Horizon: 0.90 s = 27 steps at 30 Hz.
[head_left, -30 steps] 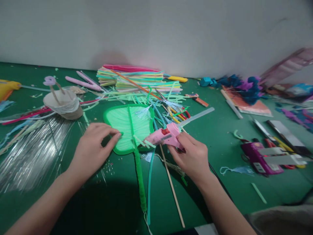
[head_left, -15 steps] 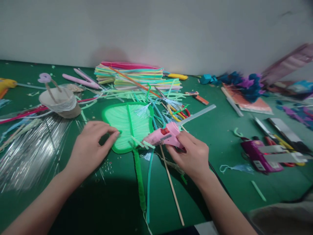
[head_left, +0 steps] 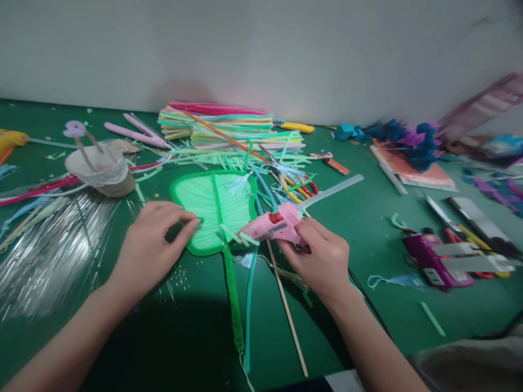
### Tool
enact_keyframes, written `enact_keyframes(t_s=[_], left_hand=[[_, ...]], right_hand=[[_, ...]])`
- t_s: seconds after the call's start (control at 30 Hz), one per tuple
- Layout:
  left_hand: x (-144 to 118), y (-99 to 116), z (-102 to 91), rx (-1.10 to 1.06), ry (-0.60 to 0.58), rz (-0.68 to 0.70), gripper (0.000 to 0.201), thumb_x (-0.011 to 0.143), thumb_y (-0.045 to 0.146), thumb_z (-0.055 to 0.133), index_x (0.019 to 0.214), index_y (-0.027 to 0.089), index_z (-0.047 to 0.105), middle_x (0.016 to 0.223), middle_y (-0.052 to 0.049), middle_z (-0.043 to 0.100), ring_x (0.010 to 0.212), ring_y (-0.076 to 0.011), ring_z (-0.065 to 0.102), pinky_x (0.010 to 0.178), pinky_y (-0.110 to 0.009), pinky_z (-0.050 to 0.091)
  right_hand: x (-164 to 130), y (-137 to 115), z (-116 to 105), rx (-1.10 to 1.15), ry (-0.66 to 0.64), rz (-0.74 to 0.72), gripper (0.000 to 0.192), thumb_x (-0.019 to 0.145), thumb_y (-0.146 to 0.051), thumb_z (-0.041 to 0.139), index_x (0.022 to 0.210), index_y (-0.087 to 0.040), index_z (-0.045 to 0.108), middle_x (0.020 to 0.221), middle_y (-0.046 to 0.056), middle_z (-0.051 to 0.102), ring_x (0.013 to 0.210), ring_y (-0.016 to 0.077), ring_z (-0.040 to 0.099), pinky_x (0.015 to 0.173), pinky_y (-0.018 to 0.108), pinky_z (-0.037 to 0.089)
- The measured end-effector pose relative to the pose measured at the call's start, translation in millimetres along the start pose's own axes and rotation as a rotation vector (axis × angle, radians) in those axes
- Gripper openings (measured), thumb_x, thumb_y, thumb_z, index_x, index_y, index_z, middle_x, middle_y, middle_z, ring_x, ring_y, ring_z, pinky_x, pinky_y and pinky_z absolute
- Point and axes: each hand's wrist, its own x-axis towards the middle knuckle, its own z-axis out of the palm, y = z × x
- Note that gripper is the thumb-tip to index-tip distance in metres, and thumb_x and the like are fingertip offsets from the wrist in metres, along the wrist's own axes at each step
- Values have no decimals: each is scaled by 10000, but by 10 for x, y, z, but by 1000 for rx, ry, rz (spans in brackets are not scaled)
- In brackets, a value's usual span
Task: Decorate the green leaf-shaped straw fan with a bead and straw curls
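At centre of green table (head_left: 368, 228): green fan (head_left: 208, 209) lies flat, handle toward near edge. Left hand (head_left: 153, 247) rests on fan's left rim, fingers curled, fingertips pressing it down. Right hand (head_left: 322, 261) closed around pink glue gun (head_left: 278, 224), nozzle just over fan base, where short pale strips (head_left: 239, 237) lie. Fan face and handle look fully covered; strips at base appear not yet fixed. Far side: stack of coloured strips (head_left: 229, 128). Left: paper cup (head_left: 102, 171). Right: purple tool (head_left: 437, 261).
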Motion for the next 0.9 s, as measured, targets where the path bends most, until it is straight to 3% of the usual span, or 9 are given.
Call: enact_keyframes(t_s=[0.3, 0.57, 0.9], left_hand=[[-13, 8, 1, -65, 6, -16, 196, 901, 368, 565, 878, 221, 692, 913, -56, 712, 1033, -247, 595, 899, -387, 470], [-63, 194, 9, -389, -123, -302, 235, 819, 480, 650, 807, 257, 726, 931, -13, 708, 909, -200, 649, 835, -318, 491], [-42, 246, 71, -453, -154, -321, 221, 836, 466, 640, 828, 261, 723, 937, -10, 696, 931, -198, 626, 852, -324, 459]], right_hand=[[2, -21, 22, 31, -26, 33, 174, 830, -191, 616, 693, -206, 511, 612, -28, 503, 542, 120, 444, 509, 245, 328], [82, -92, 8, 128, 39, 170, 290, 729, -187, 612, 605, -225, 352, 548, -64, 399, 469, 90, 341, 440, 231, 266], [80, -109, 3, 133, 96, 237, 342, 694, -183, 624, 592, -227, 301, 526, -79, 334, 459, 83, 286, 436, 230, 252]])
